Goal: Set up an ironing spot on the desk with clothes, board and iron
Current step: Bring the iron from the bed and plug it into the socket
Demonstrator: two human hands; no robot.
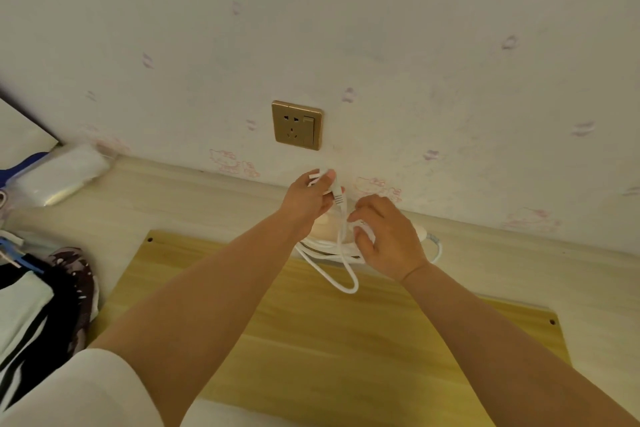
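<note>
Both hands meet near centre: the left hand [311, 196] pinches a white plug [327, 180], the right hand [389, 236] closes on the smooth white cord [346, 267] (looped). Behind them sits the mostly hidden iron [325, 222] on a pale wooden board [311, 340] on the counter [173, 204]. Striped clothes [38, 315] lie at 8 o'clock; a brass-coloured square socket [297, 125] is at 12.
</note>
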